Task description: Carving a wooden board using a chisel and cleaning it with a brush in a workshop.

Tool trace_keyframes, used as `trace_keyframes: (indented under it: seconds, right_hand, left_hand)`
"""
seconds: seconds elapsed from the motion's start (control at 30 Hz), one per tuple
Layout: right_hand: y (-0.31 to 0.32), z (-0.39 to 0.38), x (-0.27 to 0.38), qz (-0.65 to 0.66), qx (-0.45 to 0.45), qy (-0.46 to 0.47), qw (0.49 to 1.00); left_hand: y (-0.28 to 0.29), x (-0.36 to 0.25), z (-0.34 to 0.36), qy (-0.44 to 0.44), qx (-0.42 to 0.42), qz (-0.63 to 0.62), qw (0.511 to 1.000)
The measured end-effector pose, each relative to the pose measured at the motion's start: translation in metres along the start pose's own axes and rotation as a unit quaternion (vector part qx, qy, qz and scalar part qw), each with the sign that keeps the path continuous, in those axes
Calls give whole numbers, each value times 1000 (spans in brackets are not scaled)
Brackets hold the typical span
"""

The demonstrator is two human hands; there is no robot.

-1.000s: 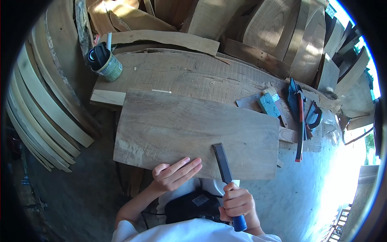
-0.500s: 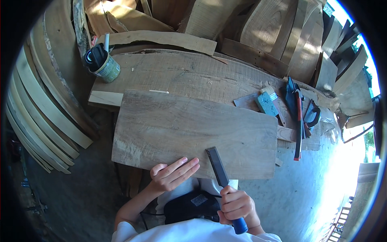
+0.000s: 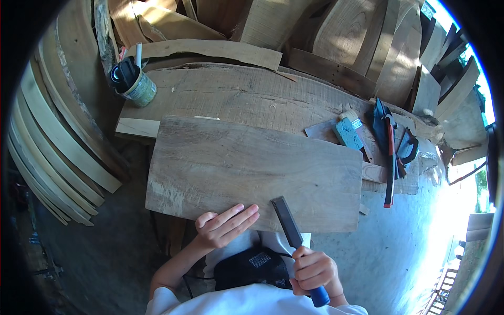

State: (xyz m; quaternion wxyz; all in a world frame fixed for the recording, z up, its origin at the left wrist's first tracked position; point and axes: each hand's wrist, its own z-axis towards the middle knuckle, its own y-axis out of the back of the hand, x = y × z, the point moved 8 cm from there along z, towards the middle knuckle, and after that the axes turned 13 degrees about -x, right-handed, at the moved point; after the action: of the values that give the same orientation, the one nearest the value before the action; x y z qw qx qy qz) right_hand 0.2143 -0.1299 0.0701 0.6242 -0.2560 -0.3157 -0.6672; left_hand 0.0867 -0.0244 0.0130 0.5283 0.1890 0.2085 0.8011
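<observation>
A flat brown board lies over the front of the workbench. My left hand rests at the board's near edge, fingers stretched out and lying on its surface. My right hand is wrapped round the handle of a chisel with a dark flat blade and a blue-ended grip. The blade points away from me over the right half of the board, its tip a short way right of my left fingertips; whether it touches the wood I cannot tell.
The workbench holds a can of tools, a turquoise block, a red-edged saw and other hand tools. Planks lean behind it; curved-looking strips stand at the left. Pale concrete floor lies at the right.
The chisel's tip has shifted a little left and toward me, with my right hand slightly lower. My left hand keeps its place on the board. The whole view has shifted slightly.
</observation>
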Motion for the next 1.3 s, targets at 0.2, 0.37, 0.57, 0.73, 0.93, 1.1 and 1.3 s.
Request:
trace_keyframes:
  seconds: [0.2, 0.37, 0.57, 0.73, 0.93, 1.1, 1.3]
  right_hand:
    - [-7, 19, -23, -11, 23, 20, 999]
    - [-6, -7, 0, -28, 0, -7, 1000]
    - [-3, -11, 5, 18, -11, -15, 1000]
    - [-8, 15, -15, 20, 30, 0, 999]
    - [-9, 11, -14, 2, 32, -3, 999]
    - [4, -24, 16, 16, -48, -16, 999]
    - [-2, 0, 2, 21, 3, -7, 1000]
  left_hand:
    - [-3, -3, 3, -10, 26, 9, 1000]
    - [-4, -2, -3, 10, -2, 2, 1000]
    - [1, 2, -8, 15, -5, -8, 1000]
    - [-1, 0, -4, 22, -15, -6, 1000]
    - [0, 0, -7, 26, -15, -13, 999]
    - [1, 0, -6, 35, -39, -26, 998]
    - [2, 2, -7, 33, -39, -22, 998]
